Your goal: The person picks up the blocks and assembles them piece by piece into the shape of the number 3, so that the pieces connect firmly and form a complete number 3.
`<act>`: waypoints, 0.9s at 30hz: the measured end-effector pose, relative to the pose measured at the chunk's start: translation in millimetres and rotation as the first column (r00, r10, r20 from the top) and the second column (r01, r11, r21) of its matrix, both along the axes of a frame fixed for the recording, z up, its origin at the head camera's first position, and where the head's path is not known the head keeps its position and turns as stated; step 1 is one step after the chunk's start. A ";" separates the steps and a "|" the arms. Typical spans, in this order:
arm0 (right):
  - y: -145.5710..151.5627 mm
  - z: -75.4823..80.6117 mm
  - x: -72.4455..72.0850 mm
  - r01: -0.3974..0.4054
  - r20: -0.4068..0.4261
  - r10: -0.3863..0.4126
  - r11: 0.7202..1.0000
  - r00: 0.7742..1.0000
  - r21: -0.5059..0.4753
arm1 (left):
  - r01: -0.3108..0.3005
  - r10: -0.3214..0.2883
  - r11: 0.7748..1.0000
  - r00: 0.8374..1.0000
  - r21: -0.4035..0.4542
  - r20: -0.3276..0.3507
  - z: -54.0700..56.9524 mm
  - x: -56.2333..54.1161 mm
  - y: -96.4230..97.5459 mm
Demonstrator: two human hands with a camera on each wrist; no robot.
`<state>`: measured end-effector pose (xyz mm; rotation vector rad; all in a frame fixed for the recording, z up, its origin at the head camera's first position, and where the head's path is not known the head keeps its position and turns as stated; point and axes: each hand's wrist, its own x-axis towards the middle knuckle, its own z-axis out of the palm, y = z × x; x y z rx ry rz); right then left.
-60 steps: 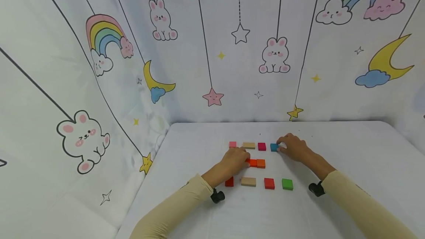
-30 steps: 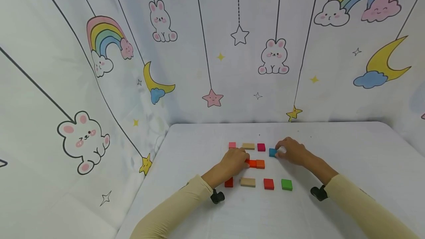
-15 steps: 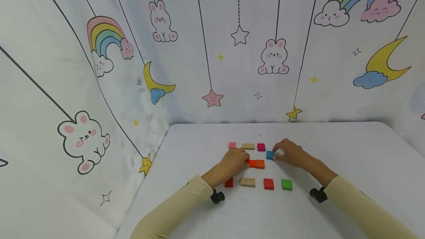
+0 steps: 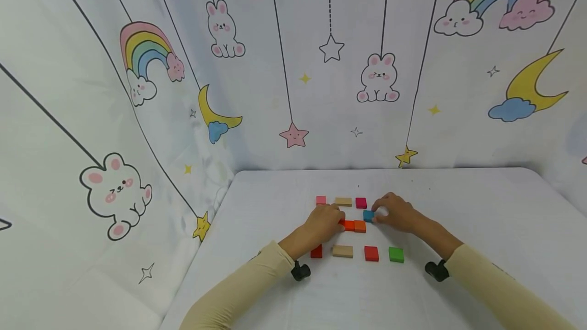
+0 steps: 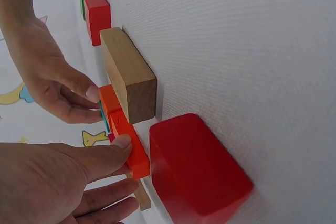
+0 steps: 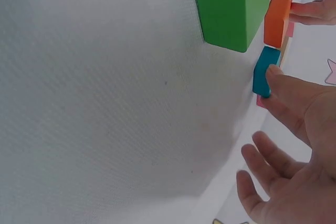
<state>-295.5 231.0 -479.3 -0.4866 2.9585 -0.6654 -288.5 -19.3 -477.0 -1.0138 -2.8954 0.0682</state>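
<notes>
My left hand (image 4: 322,221) pinches a red-orange block (image 5: 134,153) between thumb and fingers. Against that block's right end sits an orange block (image 4: 359,226). Just right of and behind the orange block, my right hand (image 4: 398,213) holds a small blue block (image 6: 265,72) between thumb and index finger. In the right wrist view the blue block is close to the orange one, and the other right fingers spread away from it. The left hand covers part of the red-orange block in the head view.
Behind the hands stand a pink block (image 4: 321,199), a wooden block (image 4: 343,201) and a crimson block (image 4: 361,202). Nearer lie a dark red block (image 4: 316,252), another wooden block (image 4: 342,251), a red block (image 4: 371,253) and a green block (image 4: 396,254). A patterned curtain (image 4: 257,90) closes off the back.
My right hand has brought the blue block from the back row toward me and leftward, close to the orange block. The left hand has stayed at the red-orange block.
</notes>
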 end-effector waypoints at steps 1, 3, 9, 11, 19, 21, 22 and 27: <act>-0.7 0.2 0.1 0.002 0.002 -0.002 1.000 1.000 0.001 | -0.001 0.001 1.000 1.000 0.000 -0.001 -0.3 -0.4 0.0; -1.9 0.7 0.4 0.004 0.006 -0.004 1.000 1.000 0.004 | -0.002 0.002 1.000 1.000 0.001 -0.001 -0.6 -0.6 -0.1; -6.2 2.5 2.4 0.007 0.004 -0.007 1.000 1.000 0.004 | -0.001 0.001 1.000 1.000 0.000 -0.004 -2.1 -1.4 -0.3; -7.4 3.2 3.2 0.005 0.005 -0.005 1.000 1.000 0.003 | -0.002 0.002 1.000 1.000 0.000 -0.004 -2.8 -1.6 -0.7; -9.5 5.5 4.0 -0.012 -0.006 0.012 1.000 1.000 0.000 | 0.003 -0.003 1.000 1.000 -0.002 -0.010 -2.0 -2.1 -0.6; -9.7 5.1 3.6 -0.022 -0.014 0.022 1.000 1.000 0.000 | 0.002 -0.002 1.000 1.000 0.000 -0.007 -1.7 -2.0 -0.7; -9.7 4.8 3.3 -0.022 -0.014 0.022 1.000 1.000 0.000 | 0.000 0.000 1.000 1.000 0.002 -0.005 -1.6 -1.8 -0.7; -10.0 1.1 1.6 -0.023 -0.012 0.023 1.000 1.000 -0.001 | -0.003 0.003 1.000 1.000 0.009 0.001 -0.4 -0.6 -1.1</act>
